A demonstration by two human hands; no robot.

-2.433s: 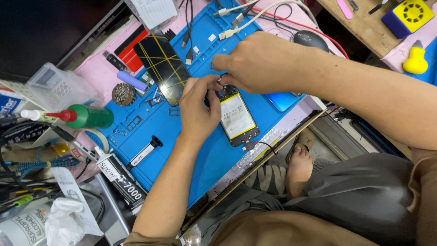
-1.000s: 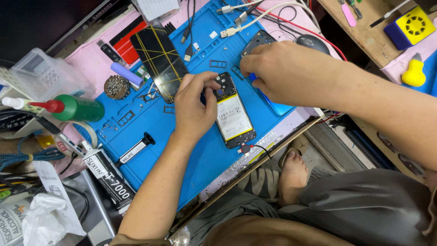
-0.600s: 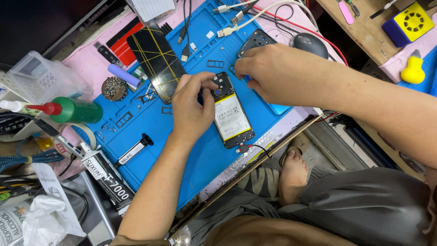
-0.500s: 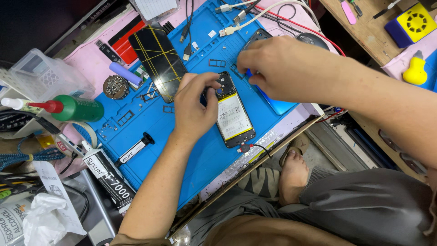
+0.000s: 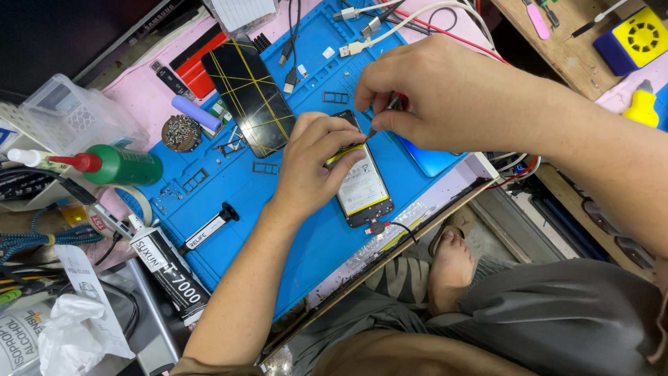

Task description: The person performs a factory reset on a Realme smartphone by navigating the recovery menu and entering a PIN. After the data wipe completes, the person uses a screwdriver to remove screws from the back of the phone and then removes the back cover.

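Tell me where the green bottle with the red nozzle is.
In the head view the green bottle lies on its side at the left edge of the blue mat, just below the clear plastic box and left of the round screw dish.

I note a black cracked screen panel [image 5: 248,94] with yellow lines at far centre. A black glue tube [image 5: 169,273] with white label lies near left. A white-labelled bottle [image 5: 17,341] sits at the near-left corner.

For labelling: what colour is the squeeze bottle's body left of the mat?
Green body, red nozzle; head view.
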